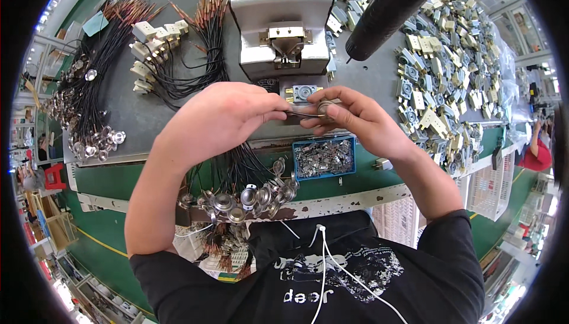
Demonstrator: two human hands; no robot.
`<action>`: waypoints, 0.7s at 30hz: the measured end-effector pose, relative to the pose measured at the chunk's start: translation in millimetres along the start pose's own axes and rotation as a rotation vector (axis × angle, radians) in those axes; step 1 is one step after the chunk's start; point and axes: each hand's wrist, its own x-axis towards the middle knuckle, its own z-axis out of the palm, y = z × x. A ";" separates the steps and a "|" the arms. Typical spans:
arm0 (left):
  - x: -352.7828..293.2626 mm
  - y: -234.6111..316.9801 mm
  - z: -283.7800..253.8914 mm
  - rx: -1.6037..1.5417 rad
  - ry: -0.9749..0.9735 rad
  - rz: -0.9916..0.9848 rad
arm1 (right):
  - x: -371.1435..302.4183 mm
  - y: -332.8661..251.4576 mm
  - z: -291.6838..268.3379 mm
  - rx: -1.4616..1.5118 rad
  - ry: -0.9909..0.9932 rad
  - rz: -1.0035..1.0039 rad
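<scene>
My left hand [228, 116] pinches the end of a dark wire [300, 114] between thumb and fingers, in front of the press. My right hand [361, 116] closes around a round metal part [324, 108], which the fingers partly cover; the wire runs from it toward my left hand. Just beyond my fingertips, a grey and cream plastic socket [304, 92] with brass-coloured terminals lies at the base of the white press [281, 34]. Below my hands, a blue tray [294, 173] holds many small metal clips.
Black wire bundles [216, 57] with copper-coloured ends lie at left, near wired cream connectors [145, 51]. Round metal caps [249, 195] hang on wires at the front edge. Loose sockets [435, 75] cover the right side. A black tube [391, 13] slants overhead.
</scene>
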 end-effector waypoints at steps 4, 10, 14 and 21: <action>-5.0 -0.4 -3.5 0.077 0.027 0.007 | 3.0 -5.0 3.2 0.107 -0.032 0.025; -0.9 8.6 9.2 0.011 0.074 0.040 | -2.2 -16.1 3.2 -0.146 -0.050 0.070; -4.1 0.0 2.3 0.047 0.084 0.053 | -1.5 -7.8 1.2 -0.220 0.091 -0.103; -3.5 1.1 -5.5 0.057 0.075 0.020 | 1.1 -10.1 4.2 0.091 0.018 -0.010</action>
